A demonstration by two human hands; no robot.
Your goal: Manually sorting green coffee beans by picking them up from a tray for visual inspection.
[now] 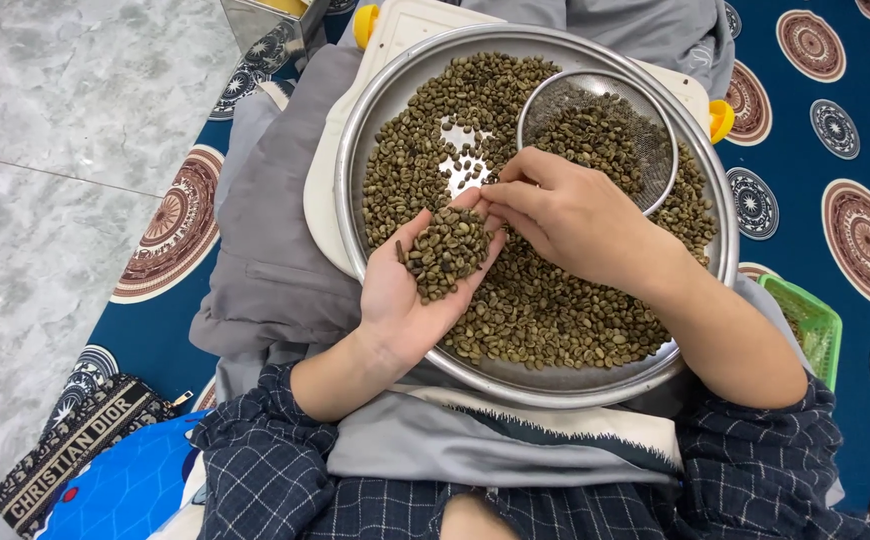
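- One wide round stainless-steel tray (375, 100) sat on the person's lap, resting on a white plastic board with yellow corner pieces (317, 190); its polished rim was bright, its floor mostly covered.
- Most of the small oval olive-green unroasted coffee beans (555, 310) lay loose in the tray, matte and dry-looking, with a bare shiny patch near the middle.
- Smaller round wire-mesh sieve (600, 100) lay in the tray's far right part, fine grey mesh, partly filled with the same beans.
- Left hand (410, 290) was palm up over the tray's near-left edge, fingers open and cupped, carrying a heap of beans (447, 248).
- Right hand (575, 215) reached across from the right, fingertips pinched together at the edge of that heap; whether a bean was between them, cannot tell.
- Judgement: picking goes best with the palm kept level and over the tray so spills land inside, beans spread thin, one pinched at a time.
- Off to the side: green plastic basket (815, 325) at right, on a blue patterned mat with round medallions (855, 150).
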